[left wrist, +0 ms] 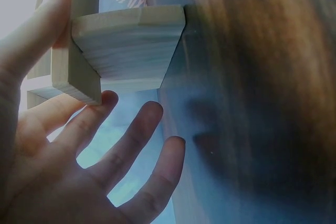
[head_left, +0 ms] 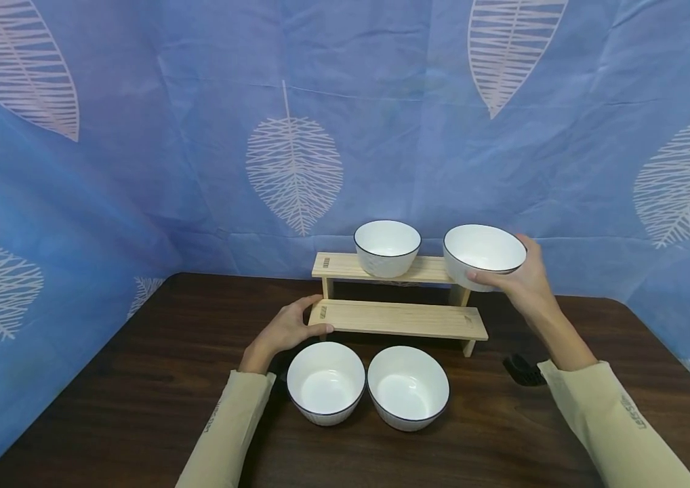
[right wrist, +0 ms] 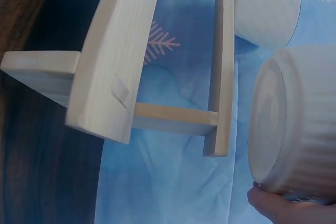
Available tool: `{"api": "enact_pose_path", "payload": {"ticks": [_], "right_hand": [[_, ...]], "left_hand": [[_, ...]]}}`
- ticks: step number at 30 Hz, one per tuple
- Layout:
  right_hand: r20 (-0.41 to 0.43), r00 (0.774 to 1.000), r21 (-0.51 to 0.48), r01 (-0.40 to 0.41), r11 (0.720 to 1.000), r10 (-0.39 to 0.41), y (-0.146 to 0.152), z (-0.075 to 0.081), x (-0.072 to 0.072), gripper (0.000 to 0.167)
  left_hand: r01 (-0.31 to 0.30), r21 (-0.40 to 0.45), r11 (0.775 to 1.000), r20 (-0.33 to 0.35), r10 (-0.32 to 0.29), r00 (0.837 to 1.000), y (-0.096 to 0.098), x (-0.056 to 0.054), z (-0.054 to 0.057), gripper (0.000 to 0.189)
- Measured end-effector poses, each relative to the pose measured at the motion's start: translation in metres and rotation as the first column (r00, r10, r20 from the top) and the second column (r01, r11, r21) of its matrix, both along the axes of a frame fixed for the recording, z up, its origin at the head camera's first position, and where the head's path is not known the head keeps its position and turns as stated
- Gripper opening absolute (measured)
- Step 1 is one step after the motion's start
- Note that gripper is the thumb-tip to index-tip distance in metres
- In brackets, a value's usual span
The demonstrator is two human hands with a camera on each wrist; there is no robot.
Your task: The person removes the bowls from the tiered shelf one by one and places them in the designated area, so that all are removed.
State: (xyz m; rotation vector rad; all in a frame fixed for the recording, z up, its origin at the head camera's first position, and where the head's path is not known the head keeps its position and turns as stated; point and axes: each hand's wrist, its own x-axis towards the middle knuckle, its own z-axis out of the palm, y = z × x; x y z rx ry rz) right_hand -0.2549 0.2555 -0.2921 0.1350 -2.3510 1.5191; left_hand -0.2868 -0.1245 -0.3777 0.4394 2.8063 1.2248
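A two-step wooden rack [head_left: 400, 317] stands on the table. My left hand [head_left: 287, 329] grips the left end of its lower board [left wrist: 79, 61], thumb on one edge and fingertips at the other. My right hand [head_left: 524, 278] holds a white bowl [head_left: 484, 249] with a dark rim, thumb on the near side, at the right end of the upper board. In the right wrist view the base of this bowl [right wrist: 270, 124] is apart from the board. A matching bowl [head_left: 388, 245] sits on the upper board. Two more, a left bowl [head_left: 325, 379] and a right bowl [head_left: 409, 386], stand before the rack.
The dark wooden table [head_left: 137, 379] reaches back to a blue cloth [head_left: 381, 156] with white leaf prints, hanging behind and at the sides. A small black object [head_left: 524, 371] lies by the right sleeve, its kind unclear.
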Motion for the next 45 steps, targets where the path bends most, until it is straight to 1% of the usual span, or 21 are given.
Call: {"api": "enact_pose_path", "payload": {"ticks": [7, 12, 15, 22, 28, 32, 39, 45], "right_hand": [[-0.014, 1.000, 0.023, 0.002, 1.000, -0.002, 0.005, -0.003, 0.007, 0.107], [-0.052, 0.998, 0.051, -0.024, 0.998, 0.027, 0.008, -0.005, 0.011, 0.099], [-0.056, 0.998, 0.061, -0.033, 0.998, 0.036, 0.008, -0.006, 0.015, 0.097], [-0.019, 0.999, 0.058, -0.034, 0.998, 0.035, 0.008, -0.009, 0.024, 0.104], [0.010, 1.000, 0.090, -0.028, 0.996, 0.027, 0.012, -0.009, 0.031, 0.107], [0.030, 0.999, 0.119, -0.040, 0.992, 0.036, 0.015, -0.008, 0.036, 0.109], [0.032, 0.998, 0.143, -0.061, 0.988, 0.058, 0.019, -0.007, 0.041, 0.109], [0.043, 0.998, 0.163, -0.060, 0.985, 0.054, 0.022, -0.008, 0.046, 0.110]], "left_hand": [[0.000, -0.005, 1.000, -0.005, 0.000, 1.000, 0.002, 0.000, 0.000, 0.078], [0.005, 0.002, 1.000, -0.011, -0.005, 1.000, 0.001, 0.001, 0.000, 0.077], [0.009, 0.004, 1.000, -0.013, -0.009, 1.000, 0.001, 0.001, 0.000, 0.077], [0.009, 0.002, 1.000, -0.014, -0.009, 1.000, 0.001, 0.001, 0.000, 0.077], [0.011, 0.001, 1.000, -0.017, -0.011, 1.000, 0.001, 0.001, -0.001, 0.077], [0.012, 0.000, 1.000, -0.012, -0.012, 1.000, 0.001, 0.001, 0.000, 0.077], [0.008, 0.012, 1.000, -0.008, -0.008, 1.000, 0.000, 0.002, 0.000, 0.077], [0.011, 0.003, 1.000, -0.015, -0.010, 1.000, 0.001, 0.001, -0.001, 0.077]]}}
